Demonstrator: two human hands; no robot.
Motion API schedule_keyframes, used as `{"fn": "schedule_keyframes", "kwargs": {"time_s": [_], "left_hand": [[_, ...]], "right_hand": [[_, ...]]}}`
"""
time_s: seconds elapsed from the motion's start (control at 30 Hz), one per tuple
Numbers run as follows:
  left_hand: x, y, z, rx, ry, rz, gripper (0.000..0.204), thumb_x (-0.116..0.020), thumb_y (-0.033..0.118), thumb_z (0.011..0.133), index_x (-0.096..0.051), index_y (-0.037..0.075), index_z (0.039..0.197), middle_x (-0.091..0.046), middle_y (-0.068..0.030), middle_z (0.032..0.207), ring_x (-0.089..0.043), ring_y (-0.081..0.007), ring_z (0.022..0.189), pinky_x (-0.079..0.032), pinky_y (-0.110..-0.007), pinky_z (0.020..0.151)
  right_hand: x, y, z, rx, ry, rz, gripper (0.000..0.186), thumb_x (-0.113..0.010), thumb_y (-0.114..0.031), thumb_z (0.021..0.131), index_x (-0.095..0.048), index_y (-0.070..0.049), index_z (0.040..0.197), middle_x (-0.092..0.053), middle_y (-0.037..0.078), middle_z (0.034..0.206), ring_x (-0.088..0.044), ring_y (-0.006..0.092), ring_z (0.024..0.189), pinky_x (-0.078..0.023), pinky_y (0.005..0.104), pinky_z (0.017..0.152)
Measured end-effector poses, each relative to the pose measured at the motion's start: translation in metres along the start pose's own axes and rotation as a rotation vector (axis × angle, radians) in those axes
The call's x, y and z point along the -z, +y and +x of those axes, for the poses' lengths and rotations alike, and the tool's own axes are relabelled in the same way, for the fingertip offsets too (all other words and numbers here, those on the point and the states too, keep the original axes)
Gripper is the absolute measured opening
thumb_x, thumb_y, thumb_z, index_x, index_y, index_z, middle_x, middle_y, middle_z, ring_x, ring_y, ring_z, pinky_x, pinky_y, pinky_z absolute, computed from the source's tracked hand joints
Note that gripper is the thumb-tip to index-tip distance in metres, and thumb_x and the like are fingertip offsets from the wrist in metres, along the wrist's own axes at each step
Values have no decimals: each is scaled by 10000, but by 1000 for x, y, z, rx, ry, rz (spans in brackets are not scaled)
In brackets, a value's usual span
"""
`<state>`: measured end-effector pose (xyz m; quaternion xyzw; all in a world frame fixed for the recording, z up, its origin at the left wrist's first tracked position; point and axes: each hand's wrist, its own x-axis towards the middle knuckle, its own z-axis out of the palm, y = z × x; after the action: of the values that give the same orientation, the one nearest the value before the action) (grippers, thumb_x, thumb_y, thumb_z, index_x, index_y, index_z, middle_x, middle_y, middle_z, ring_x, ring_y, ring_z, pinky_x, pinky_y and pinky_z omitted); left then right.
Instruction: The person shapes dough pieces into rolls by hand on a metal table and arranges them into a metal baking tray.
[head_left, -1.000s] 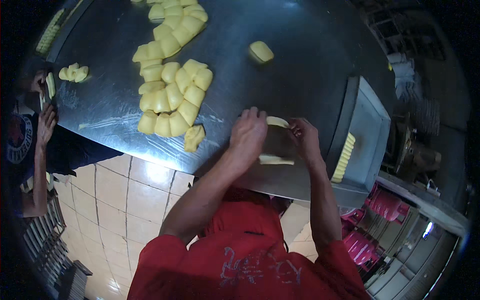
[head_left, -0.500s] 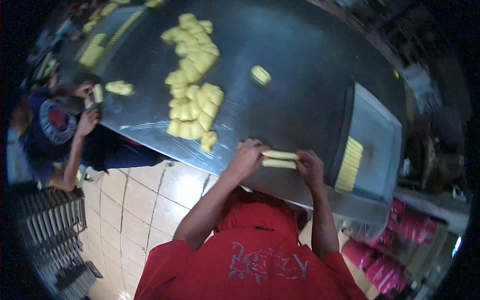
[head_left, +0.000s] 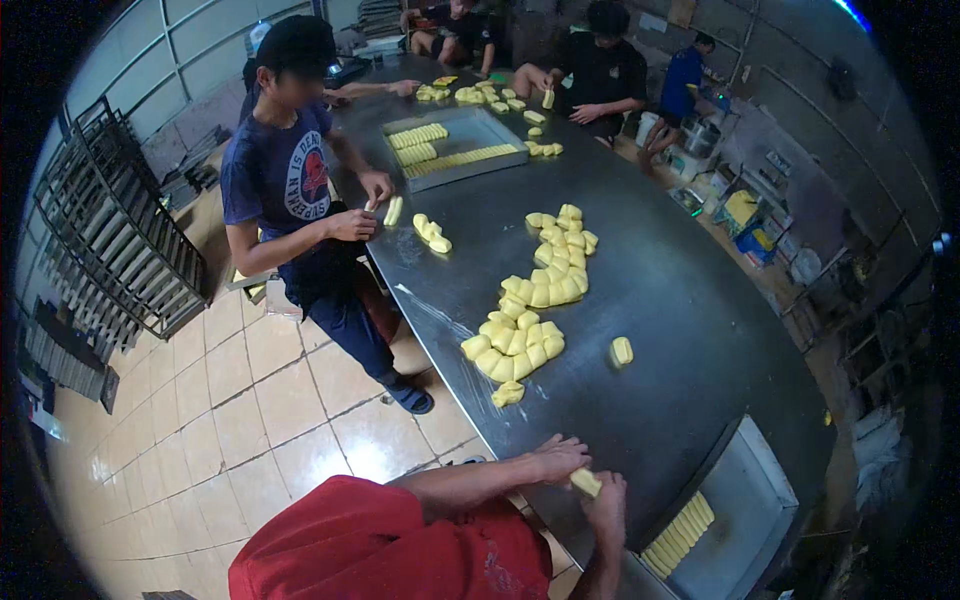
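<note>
A short yellow dough stick (head_left: 586, 483) lies between my hands at the near edge of the metal table. My left hand (head_left: 558, 459) is at its left end, fingers stretched out over the table. My right hand (head_left: 606, 502) has its fingers curled on the right end. Whether a second stick lies under the hands is hidden. Close by on the right, a metal tray (head_left: 772, 462) holds a row of dough sticks (head_left: 680, 535). Ahead lies a long cluster of dough pieces (head_left: 545, 285), with a single dough piece (head_left: 622, 351) to its right.
A co-worker in a dark blue shirt (head_left: 285, 165) handles dough at the table's left edge, beside another filled tray (head_left: 470, 178). More people sit around the far end. A dark metal rack (head_left: 125, 230) stands on the tiled floor (head_left: 265, 370) at the left.
The view has swung up and left, bringing the far table and more people in. Two parallel dough sticks showed between my hands before; one shows now. My left fingers have stretched out.
</note>
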<state>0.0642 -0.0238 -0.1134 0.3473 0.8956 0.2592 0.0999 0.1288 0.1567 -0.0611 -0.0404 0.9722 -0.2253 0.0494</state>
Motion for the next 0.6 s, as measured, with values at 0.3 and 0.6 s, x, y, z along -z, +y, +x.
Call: {"fn": "schedule_keyframes", "kwargs": {"time_s": [0.3,0.6], "left_hand": [[14,-5,-12,79,-107,58,491,-779,233,698,-559,86,1112,-566,-109,1009,-537,-279,1016,-436,-425,815],[85,1,10,191,-173,-1227,589,-751,231,829,-483,14,1306,-616,-71,1068,-575,-124,895,-493,-259,733]], "right_hand": [[3,-3,-8,-183,-13,21,323,-708,-73,679,-626,-5,984,-626,163,995,-600,313,970,-479,406,873],[98,-17,-7,-307,176,896,175,-669,-74,845,-691,26,987,-677,59,897,-631,126,786,-520,271,735]]}}
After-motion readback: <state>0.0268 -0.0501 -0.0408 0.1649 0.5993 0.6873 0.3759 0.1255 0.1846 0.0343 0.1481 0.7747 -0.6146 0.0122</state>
